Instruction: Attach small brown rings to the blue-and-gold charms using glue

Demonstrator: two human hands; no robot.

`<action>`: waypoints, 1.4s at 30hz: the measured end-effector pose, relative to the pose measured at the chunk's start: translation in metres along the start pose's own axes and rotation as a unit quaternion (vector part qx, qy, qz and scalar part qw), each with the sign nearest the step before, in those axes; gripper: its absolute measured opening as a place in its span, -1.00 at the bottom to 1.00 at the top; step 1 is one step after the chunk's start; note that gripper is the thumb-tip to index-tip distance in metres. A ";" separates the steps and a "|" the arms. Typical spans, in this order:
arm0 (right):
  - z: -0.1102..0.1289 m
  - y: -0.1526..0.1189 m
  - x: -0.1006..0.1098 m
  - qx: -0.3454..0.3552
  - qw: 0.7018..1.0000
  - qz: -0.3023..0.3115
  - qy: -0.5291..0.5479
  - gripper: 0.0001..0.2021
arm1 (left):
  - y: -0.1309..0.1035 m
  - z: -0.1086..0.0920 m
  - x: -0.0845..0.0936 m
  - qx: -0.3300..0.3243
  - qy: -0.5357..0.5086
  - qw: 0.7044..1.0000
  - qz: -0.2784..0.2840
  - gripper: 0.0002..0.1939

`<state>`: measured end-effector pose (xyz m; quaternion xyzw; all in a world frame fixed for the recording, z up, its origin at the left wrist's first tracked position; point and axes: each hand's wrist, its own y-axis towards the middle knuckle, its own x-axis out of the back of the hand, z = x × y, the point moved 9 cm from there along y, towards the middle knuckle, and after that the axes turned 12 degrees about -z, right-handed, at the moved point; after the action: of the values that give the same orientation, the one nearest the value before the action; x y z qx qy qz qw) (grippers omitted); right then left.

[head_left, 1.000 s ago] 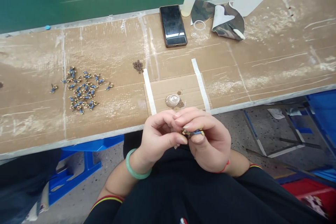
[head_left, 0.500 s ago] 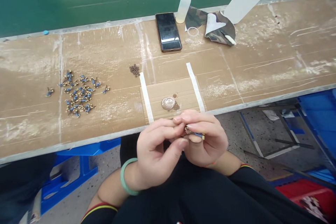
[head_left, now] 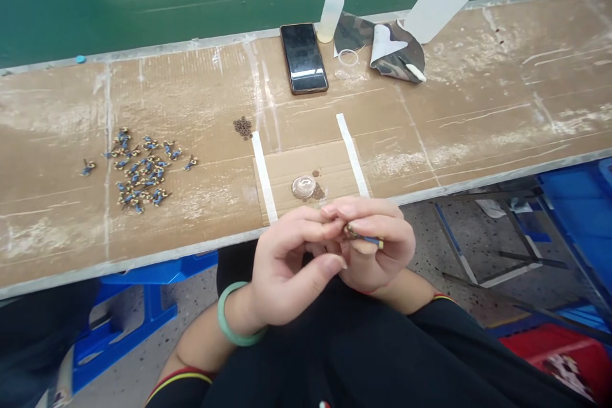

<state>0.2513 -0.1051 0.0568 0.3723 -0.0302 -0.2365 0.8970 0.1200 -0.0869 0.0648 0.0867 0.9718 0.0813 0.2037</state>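
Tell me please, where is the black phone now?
In the head view, the black phone lies near the far edge of the table, just left of the plastic bottle.

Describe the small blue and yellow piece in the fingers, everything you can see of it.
The small piece is slim, with a blue middle, a pale yellow end and a darker brownish end. Its surface looks painted, perhaps over plastic or resin. It lies sideways, pinched in the right hand, above the person's lap, the yellow end pointing away from the left hand. The darker end is partly hidden by fingers, so whether the left hand touches it can't be told, nor can its finer detail.
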 end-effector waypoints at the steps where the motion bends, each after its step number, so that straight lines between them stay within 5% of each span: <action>1: 0.004 0.004 0.003 0.002 0.999 -0.025 0.028 -0.81 | -0.001 0.003 -0.001 0.019 -0.017 1.000 0.006 -0.64; 10: 0.002 0.014 0.003 -0.049 0.991 -0.088 0.090 -0.85 | -0.005 0.013 -0.008 0.042 -0.023 0.998 0.039 -0.51; 42: 0.012 0.025 0.007 0.005 0.996 -0.091 0.007 -0.84 | -0.009 0.007 -0.017 -0.029 0.053 0.996 0.072 -0.30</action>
<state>0.2646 -0.1009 0.0815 0.3799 0.0085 -0.3142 0.8700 0.1370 -0.0988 0.0634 0.1462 0.9698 0.1281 0.1475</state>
